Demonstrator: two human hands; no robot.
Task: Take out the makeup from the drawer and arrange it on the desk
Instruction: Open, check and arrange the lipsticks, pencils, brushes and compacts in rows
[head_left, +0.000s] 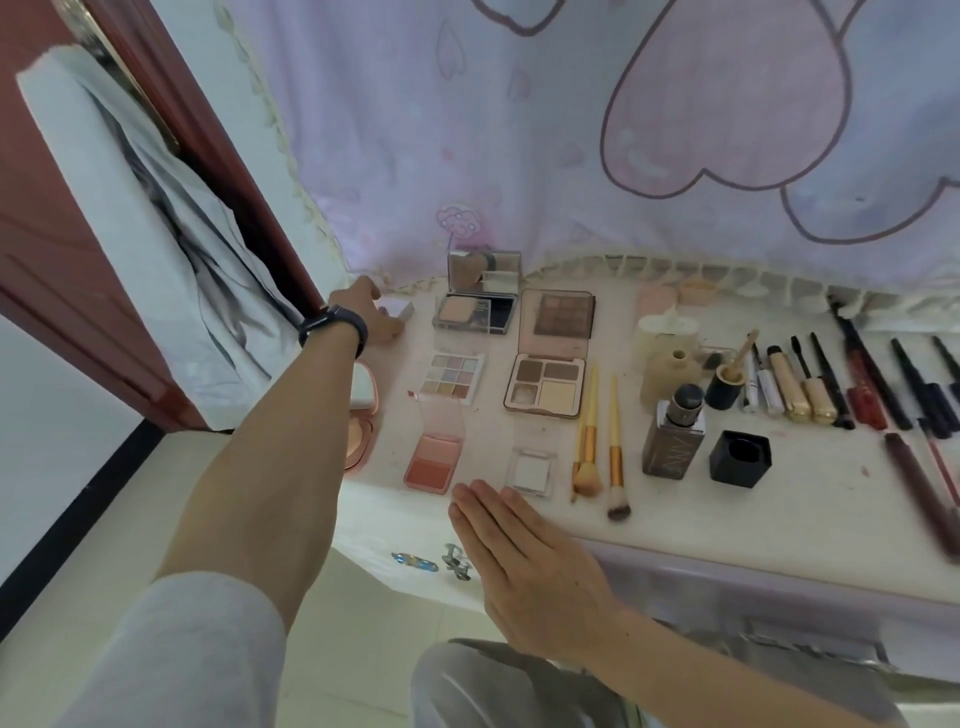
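Desk: a white top (779, 499) with faint pink marks, and small hair clips (457, 561) on its front edge.
Room: a pale cloth (571, 130) printed with big pink hearts hangs behind the desk, its fringe touching the top. A red-brown door frame (208, 156) stands at the left.
Makeup: all of it lies on the desk. The open palettes (545, 384) are at the left and two brushes (589, 447) are beside them. Next come a dark bottle (672, 436) and its black cap (740, 457), then a row of tubes and pencils (831, 384) at the right.
Left hand: the left hand (371, 312), with a dark wristband (332, 325), lies on a small pale box (402, 310) at the far left corner. The back of the hand covers the fingers, so I cannot tell if they grasp the box.
Right hand: the right hand (524, 566) is flat with fingers straight and together, and it holds nothing. It is above the front edge, with its tips just beside a blush palette (434, 460).
Hidden: the left forearm covers most of a round compact (361, 441).
Cut off: the pencils at the far right leave the picture.
Unclear: the grey band under the desk edge at the right is blurred. I cannot tell if it is the drawer.
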